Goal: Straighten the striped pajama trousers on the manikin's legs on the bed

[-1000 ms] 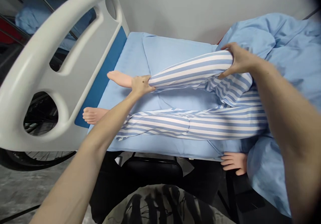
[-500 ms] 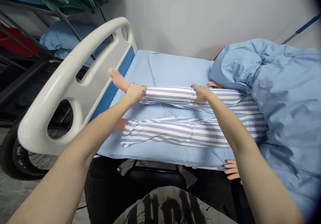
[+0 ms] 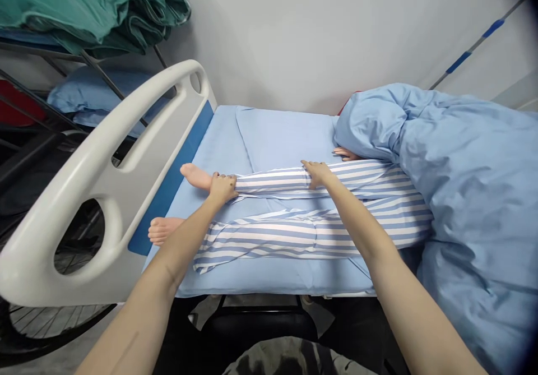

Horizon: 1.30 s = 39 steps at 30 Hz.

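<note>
A figure that looks like a manikin lies on the bed in blue-and-white striped trousers (image 3: 269,235). My left hand (image 3: 223,187) is closed around the ankle of its far leg (image 3: 269,181), just beside the bare foot (image 3: 196,176). Over the knee of that same leg my right hand (image 3: 317,174) is curved, fingers to the far side and thumb to the near side. The near leg lies flat, its bare foot (image 3: 163,230) partly behind my left forearm. One of the figure's hands (image 3: 347,154) shows from under the blue quilt (image 3: 466,179).
A white bed end board (image 3: 138,123) with cut-out grips stands at the left. Beyond it is a metal rack holding green cloth (image 3: 96,10) and blue bedding (image 3: 92,92). A wheel (image 3: 50,330) is at the lower left. A grey wall (image 3: 294,38) borders the bed's far side.
The far leg's foot has tipped down toward the mattress, both my hands staying on that leg. My view has shifted, so the near foot now shows and the figure's near hand no longer does.
</note>
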Available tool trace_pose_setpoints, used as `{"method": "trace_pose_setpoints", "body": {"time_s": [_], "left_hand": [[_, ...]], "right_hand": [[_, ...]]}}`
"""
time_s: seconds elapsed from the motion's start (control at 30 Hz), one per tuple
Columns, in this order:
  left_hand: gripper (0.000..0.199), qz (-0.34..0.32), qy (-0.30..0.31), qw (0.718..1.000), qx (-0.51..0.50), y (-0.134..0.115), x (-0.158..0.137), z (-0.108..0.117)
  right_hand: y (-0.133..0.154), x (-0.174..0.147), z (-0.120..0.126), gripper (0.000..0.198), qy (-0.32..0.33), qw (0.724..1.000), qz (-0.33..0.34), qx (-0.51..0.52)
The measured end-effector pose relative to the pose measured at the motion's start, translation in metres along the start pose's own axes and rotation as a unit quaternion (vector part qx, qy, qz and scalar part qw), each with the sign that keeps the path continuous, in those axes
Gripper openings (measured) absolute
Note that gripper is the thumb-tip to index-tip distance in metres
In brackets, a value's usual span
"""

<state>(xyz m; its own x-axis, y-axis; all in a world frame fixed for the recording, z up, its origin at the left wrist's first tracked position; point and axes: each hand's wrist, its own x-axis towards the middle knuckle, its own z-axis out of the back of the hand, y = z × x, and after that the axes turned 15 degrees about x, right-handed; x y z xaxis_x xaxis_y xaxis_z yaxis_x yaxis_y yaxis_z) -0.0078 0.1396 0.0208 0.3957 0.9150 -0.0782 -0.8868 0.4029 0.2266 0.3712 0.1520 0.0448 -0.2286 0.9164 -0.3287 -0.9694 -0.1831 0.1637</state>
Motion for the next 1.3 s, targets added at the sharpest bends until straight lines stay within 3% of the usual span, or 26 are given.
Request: {"method": "trace_pose_setpoints", "body": {"time_s": [0.1,0.17,0.23,0.33,0.43,0.57,0.63,0.73,0.93,1.1,1.3], "left_hand": [[0.048,0.013,-0.032,0.998,0.045,-0.005,-0.01,-0.008],[0.06,0.024,-0.088,0.996,0.023,-0.009,-0.021,-0.009],[0.065,0.032,-0.151,0.988,-0.029,-0.016,-0.037,-0.01],[0.05,0.038,-0.204,0.967,-0.147,-0.036,-0.069,-0.01],[0.043,0.003,-0.209,0.952,-0.225,-0.064,-0.105,-0.009],[0.064,-0.064,-0.164,0.968,-0.181,-0.086,-0.14,-0.011],[0.07,-0.046,-0.11,0.984,-0.134,-0.084,-0.149,-0.014],[0.064,-0.028,-0.047,0.996,-0.076,-0.071,-0.157,-0.02],[0.046,-0.029,-0.037,0.998,-0.044,-0.061,-0.166,-0.019],[0.038,-0.016,0.012,0.999,-0.04,-0.065,-0.163,-0.013],[0.046,-0.005,0.043,0.999,-0.033,-0.067,-0.161,-0.01]], "right_hand": [[0.003,-0.002,-0.003,0.113,-0.011,1.0,-0.003,-0.002],[0.007,-0.013,-0.007,0.106,-0.058,0.998,-0.003,-0.001],[0.011,-0.036,-0.014,0.098,-0.132,0.991,0.012,0.02],[0.015,-0.091,-0.036,0.082,-0.203,0.971,0.074,0.104],[0.018,-0.154,-0.065,0.078,-0.195,0.958,0.11,0.176],[0.028,-0.207,-0.095,0.093,-0.131,0.976,0.07,0.156],[0.034,-0.215,-0.101,0.095,-0.103,0.986,0.048,0.125],[0.044,-0.212,-0.104,0.094,-0.093,0.991,0.016,0.091],[0.049,-0.207,-0.108,0.093,-0.096,0.993,-0.004,0.065],[0.049,-0.208,-0.106,0.094,-0.073,0.996,-0.011,0.041],[0.059,-0.202,-0.098,0.105,-0.037,0.999,0.025,-0.022]]}}
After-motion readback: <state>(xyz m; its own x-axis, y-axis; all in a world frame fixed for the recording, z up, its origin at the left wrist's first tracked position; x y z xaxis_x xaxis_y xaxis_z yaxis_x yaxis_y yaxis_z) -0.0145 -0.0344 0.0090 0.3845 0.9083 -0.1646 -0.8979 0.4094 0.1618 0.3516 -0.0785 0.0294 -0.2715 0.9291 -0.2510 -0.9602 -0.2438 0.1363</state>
